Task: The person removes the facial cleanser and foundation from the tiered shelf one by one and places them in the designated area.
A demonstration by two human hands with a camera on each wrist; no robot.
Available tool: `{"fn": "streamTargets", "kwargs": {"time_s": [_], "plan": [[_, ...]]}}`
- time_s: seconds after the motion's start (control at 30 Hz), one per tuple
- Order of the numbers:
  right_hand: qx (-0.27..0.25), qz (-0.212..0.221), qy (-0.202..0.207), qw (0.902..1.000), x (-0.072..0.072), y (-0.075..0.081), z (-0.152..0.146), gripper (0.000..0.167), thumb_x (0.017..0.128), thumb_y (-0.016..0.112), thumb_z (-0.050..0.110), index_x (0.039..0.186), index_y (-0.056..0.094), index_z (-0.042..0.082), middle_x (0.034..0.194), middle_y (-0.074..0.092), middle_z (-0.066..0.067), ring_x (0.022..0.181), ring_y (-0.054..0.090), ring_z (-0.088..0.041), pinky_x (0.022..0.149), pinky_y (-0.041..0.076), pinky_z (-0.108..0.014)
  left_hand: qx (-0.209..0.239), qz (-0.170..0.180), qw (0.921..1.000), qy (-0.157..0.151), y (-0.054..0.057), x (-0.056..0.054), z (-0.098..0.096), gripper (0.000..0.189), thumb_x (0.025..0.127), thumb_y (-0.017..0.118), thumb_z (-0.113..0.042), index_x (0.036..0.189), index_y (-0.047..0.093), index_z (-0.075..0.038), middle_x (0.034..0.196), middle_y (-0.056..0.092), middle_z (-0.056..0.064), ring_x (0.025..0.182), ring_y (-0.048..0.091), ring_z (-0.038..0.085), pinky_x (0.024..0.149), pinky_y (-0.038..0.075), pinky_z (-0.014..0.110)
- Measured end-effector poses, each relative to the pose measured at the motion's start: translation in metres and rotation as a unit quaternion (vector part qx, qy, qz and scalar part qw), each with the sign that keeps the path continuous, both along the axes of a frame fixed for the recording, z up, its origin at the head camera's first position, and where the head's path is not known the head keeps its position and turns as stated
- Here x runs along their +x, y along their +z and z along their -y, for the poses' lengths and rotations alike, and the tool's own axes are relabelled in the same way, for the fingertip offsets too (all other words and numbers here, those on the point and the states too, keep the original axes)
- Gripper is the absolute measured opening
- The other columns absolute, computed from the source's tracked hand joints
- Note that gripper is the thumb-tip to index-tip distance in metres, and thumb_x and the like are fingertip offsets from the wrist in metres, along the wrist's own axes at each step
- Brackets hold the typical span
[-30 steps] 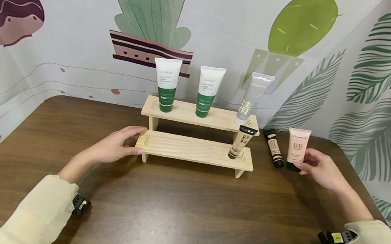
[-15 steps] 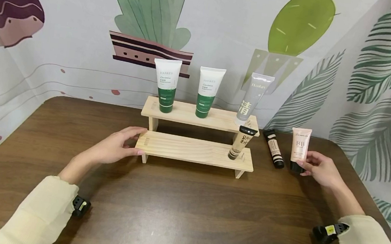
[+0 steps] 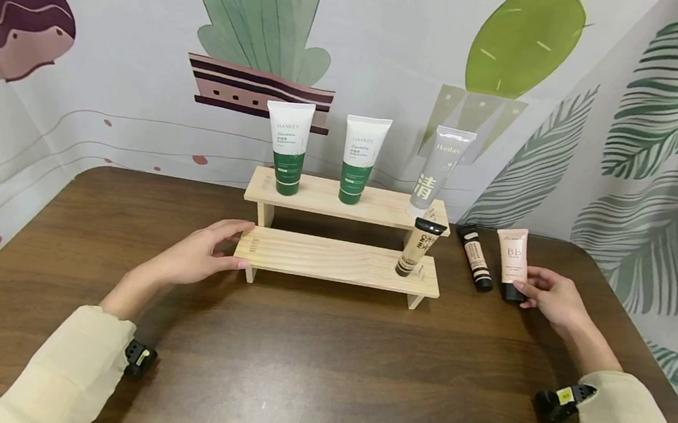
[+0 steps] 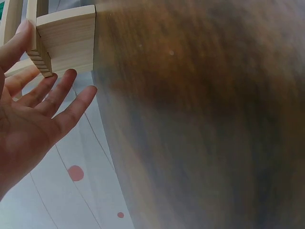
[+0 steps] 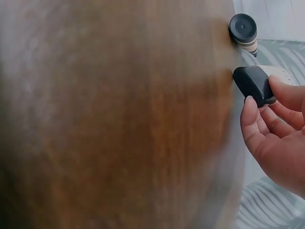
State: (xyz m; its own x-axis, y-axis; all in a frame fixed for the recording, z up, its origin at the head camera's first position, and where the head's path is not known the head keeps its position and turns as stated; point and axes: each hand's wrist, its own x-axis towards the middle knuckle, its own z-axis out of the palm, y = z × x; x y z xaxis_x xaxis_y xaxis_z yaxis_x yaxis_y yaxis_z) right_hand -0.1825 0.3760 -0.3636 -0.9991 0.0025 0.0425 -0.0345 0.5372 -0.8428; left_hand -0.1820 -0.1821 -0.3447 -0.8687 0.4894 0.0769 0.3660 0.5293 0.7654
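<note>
In the head view, my right hand (image 3: 559, 300) pinches the lower part of a pink BB cream tube (image 3: 513, 256) between thumb and fingers. The tube leans slightly left, its black cap (image 5: 252, 85) downward and close over the table. My left hand (image 3: 197, 254) holds the left end of a two-step wooden display stand (image 3: 320, 257), thumb at the front edge and index finger at the back. Its other fingers (image 4: 76, 107) spread free beside the board. A small beige tube with a black end (image 3: 416, 248) stands on the lower step's right side.
On the upper step stand two white-and-green tubes (image 3: 286, 148) (image 3: 363, 161) and a grey tube (image 3: 440, 171). A beige-and-black tube (image 3: 476, 258) lies on the brown table (image 3: 307, 370) between the stand and my right hand. A patterned cloth (image 3: 391, 41) hangs behind.
The pink tube shifted slightly right, then back left and a little nearer me, now leaning left. My right forearm moved left. The left hand and the stand have stayed put.
</note>
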Motion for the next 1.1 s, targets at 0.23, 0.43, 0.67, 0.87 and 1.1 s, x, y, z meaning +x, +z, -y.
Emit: {"fn": "streamTargets", "kwargs": {"time_s": [0.23,0.43,0.67,0.87,1.1], "plan": [[0.002,-0.007,0.005,1.0000,0.0005,-0.0062,-0.0026,0.039,0.089,0.052,-0.005,0.120,0.037,-0.022,0.076,0.059,0.008,0.066,0.056,-0.004,0.054,0.052,-0.023,0.001,0.004,1.0000,0.000,-0.0005,0.0006,-0.0003,0.060,0.086,0.064,-0.014,0.135,0.036,0.006,0.135,0.034,0.025,0.117,0.042,0.040,0.089,0.045,0.046],[-0.012,-0.002,0.002,0.9999,0.0010,-0.0080,-0.0042,0.041,0.089,0.052,-0.005,0.124,0.035,-0.020,0.079,0.060,0.005,0.068,0.058,-0.006,0.058,0.053,-0.024,-0.001,0.001,1.0000,0.000,-0.0045,-0.0013,-0.0001,0.060,0.086,0.065,-0.014,0.135,0.036,0.006,0.134,0.035,0.024,0.116,0.042,0.040,0.089,0.045,0.046],[-0.024,0.006,0.004,0.9997,0.0018,-0.0060,-0.0065,0.041,0.088,0.052,-0.008,0.124,0.037,-0.018,0.086,0.057,0.000,0.072,0.061,-0.006,0.065,0.055,-0.025,0.002,0.004,1.0000,-0.001,-0.0058,-0.0035,0.0003,0.061,0.085,0.066,-0.014,0.135,0.036,0.005,0.134,0.035,0.023,0.116,0.042,0.039,0.089,0.045,0.046],[0.036,0.006,0.019,0.9992,0.0001,-0.0036,-0.0060,0.049,0.084,0.060,-0.006,0.125,0.037,-0.018,0.094,0.054,-0.019,0.072,0.056,0.000,0.062,0.054,-0.023,0.001,0.006,1.0000,-0.001,-0.0049,-0.0039,0.0013,0.061,0.085,0.066,-0.014,0.135,0.036,0.005,0.134,0.034,0.024,0.116,0.042,0.040,0.088,0.046,0.047],[0.103,-0.005,0.015,0.9946,-0.0003,-0.0037,-0.0052,0.051,0.080,0.066,-0.001,0.123,0.044,-0.014,0.099,0.052,-0.031,0.070,0.051,0.003,0.057,0.050,-0.018,0.007,0.008,0.9999,-0.003,-0.0059,-0.0041,0.0012,0.061,0.085,0.066,-0.014,0.135,0.036,0.006,0.134,0.034,0.024,0.117,0.042,0.039,0.090,0.045,0.046]]}}
